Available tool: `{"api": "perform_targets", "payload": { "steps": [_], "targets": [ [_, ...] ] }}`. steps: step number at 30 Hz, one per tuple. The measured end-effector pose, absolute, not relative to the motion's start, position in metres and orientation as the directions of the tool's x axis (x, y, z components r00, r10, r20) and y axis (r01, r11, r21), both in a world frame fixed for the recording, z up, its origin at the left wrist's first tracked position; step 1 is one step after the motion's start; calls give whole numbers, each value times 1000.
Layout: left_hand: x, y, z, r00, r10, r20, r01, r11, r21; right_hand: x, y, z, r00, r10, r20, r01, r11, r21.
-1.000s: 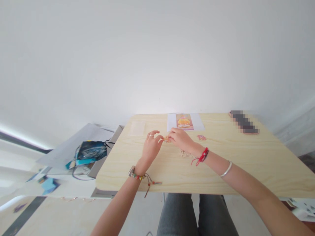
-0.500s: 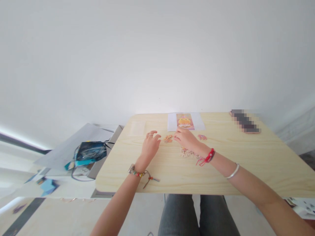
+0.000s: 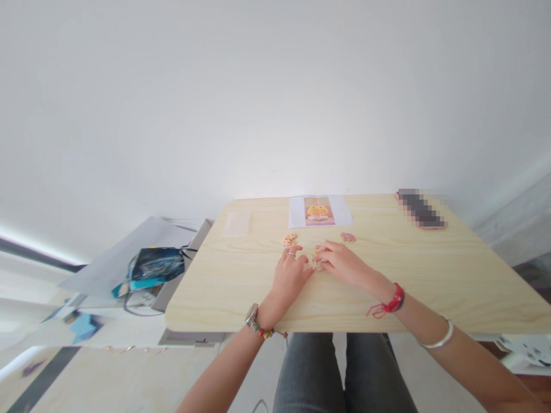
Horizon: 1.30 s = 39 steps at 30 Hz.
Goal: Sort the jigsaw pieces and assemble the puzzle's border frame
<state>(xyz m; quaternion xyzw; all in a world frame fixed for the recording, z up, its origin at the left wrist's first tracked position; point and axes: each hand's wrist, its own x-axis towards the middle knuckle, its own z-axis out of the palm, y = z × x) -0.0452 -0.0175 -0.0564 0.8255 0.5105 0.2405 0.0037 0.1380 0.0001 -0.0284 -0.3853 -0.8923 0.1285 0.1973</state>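
Small jigsaw puzzle pieces (image 3: 317,265) lie in a loose pile on the wooden table, partly covered by my fingers. My left hand (image 3: 291,271) rests at the pile's left side with fingers apart and the thumb beside the pieces. Over the pile's right side, my right hand (image 3: 342,263) has its fingers bent together among the pieces; whether one is pinched cannot be made out. An orange cluster of pieces (image 3: 290,239) sits just beyond my left fingers. Farther right is a small pinkish cluster (image 3: 348,237). Behind them lies a white sheet with a cartoon picture (image 3: 319,212).
The light wooden table (image 3: 241,287) stands against a white wall. A blurred-out phone (image 3: 420,210) lies at the back right, and a clear flat sheet (image 3: 237,223) at the back left. Left of the table, a dark blue bag (image 3: 158,265) rests on a lower surface.
My right hand has moved from near the orange cluster back toward me, onto the pile. My left hand has shifted right and nearer, to the pile's edge. The view has tilted slightly.
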Motion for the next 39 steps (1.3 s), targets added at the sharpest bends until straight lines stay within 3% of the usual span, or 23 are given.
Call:
{"api": "perform_targets", "payload": {
  "steps": [6, 21, 25, 32, 36, 39],
  "targets": [
    [-45, -16, -57, 411, 826, 385, 844, -505, 182, 134, -2, -33, -630, 731, 264, 647, 681, -343],
    [-54, 1, -54, 513, 787, 342, 764, -600, 236, 113, -14, -42, -539, 792, 288, 797, 590, -131],
    [-57, 1, -51, 490, 798, 351, 739, -594, 319, 115, -11, -42, -510, 801, 314, 776, 586, -232],
    [-59, -3, -39, 406, 776, 483, 717, -598, 357, 121, -1, -32, -421, 855, 303, 615, 515, -597],
    [-59, -6, -31, 406, 744, 530, 715, -620, 322, 121, -1, -28, -384, 866, 321, 586, 497, -640],
    [-61, -7, -29, 378, 745, 549, 711, -614, 343, 120, -5, -27, -368, 840, 399, 595, 543, -593]
  ]
}}
